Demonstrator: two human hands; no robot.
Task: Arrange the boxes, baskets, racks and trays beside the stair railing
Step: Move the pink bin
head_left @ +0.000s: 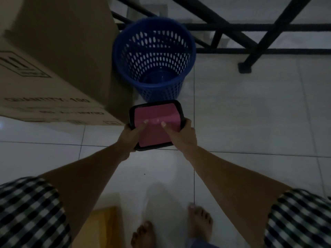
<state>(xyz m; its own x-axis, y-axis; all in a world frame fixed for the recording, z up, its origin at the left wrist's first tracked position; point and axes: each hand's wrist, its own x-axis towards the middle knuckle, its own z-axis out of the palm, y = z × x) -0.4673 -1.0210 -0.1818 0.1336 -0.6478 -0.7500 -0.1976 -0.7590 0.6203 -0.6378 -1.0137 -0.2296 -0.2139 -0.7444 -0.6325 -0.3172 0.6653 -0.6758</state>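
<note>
Head view: left hand (132, 136) and right hand (183, 134) each grip a side of the pink tray (155, 114) for a level carry, probably headed beside the blue basket (154, 56).

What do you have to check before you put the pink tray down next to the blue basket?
1. Grip: left hand and right hand both hold the tray by its edges: ok.
2. Basket stands upright by the railing: ok.
3. Bare floor right of the basket: ok.
4. Room between box and basket: not ok, they stand close.
5. Tray level: cannot tell, dim picture.
</note>
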